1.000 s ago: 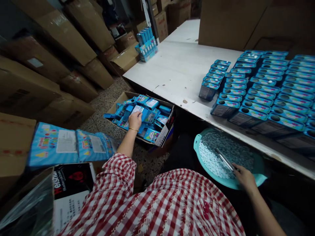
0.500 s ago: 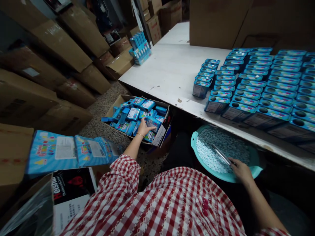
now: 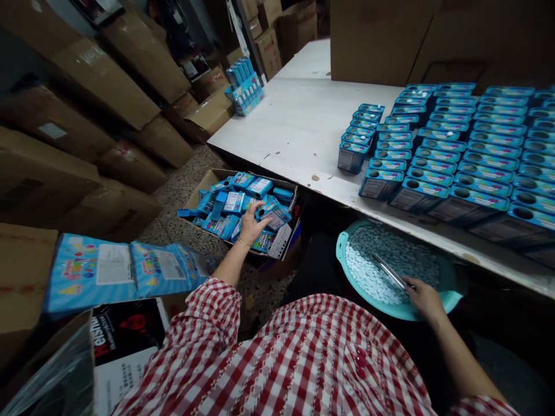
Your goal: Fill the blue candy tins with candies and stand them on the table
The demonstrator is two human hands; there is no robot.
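My left hand (image 3: 250, 224) is closed on the edge of a small blue printed box (image 3: 274, 215), between thumb and fingers. That box is tilted above a jumble of similar blue boxes in an open carton (image 3: 284, 242) below the table's edge. My right hand (image 3: 425, 299) grips the end of a narrow, shiny metal scoop (image 3: 390, 271). The scoop's far end rests among many small pale pieces, like tablets or candies (image 3: 364, 271), in a teal basin (image 3: 342, 245) with handles. Its exact shape is hard to make out.
Rows of upright blue boxes with round holes on top (image 3: 427, 167) stand on the white table (image 3: 299, 127). A blue display pack (image 3: 245, 86) sits at its far left corner. Brown cartons (image 3: 125, 58) are stacked left; blue printed packs (image 3: 91, 271) lie nearer.
My left hand has raised and turned a blue box out of the pile in the carton. My right hand and the scoop have stayed in place.
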